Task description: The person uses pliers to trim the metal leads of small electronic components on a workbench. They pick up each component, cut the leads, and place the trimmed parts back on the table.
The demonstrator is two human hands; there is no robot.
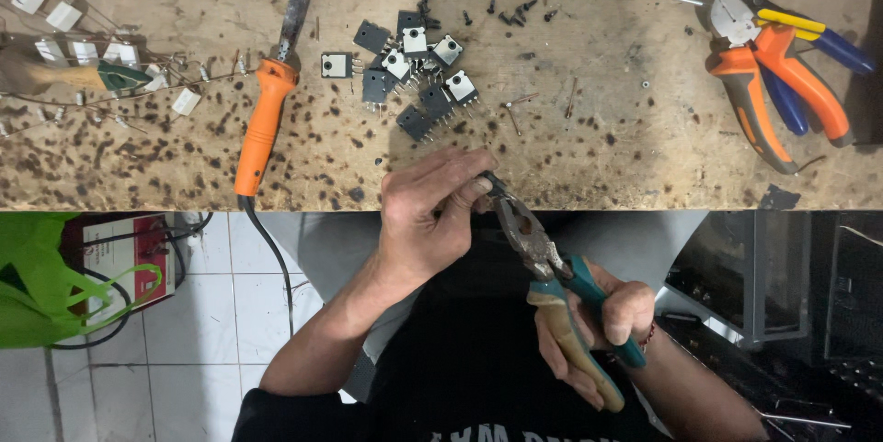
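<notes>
right hand (607,322) closed round the teal and tan handles of worn steel combination pliers (552,276), nose angled up toward the left hand (432,212), whose fingers (460,186) pinch together at the plier tip, apparently steadying a small part too hidden to identify, just off the near edge of the scorched, speckled wooden workbench (598,129). within easy reach on the bench: heap of black flat-bodied transistors with metal tabs (414,74), orange-handled soldering iron (267,102) lying beside it, scattered black screws (497,0), and orange and blue-yellow handled pliers (782,65) parked at far right.
</notes>
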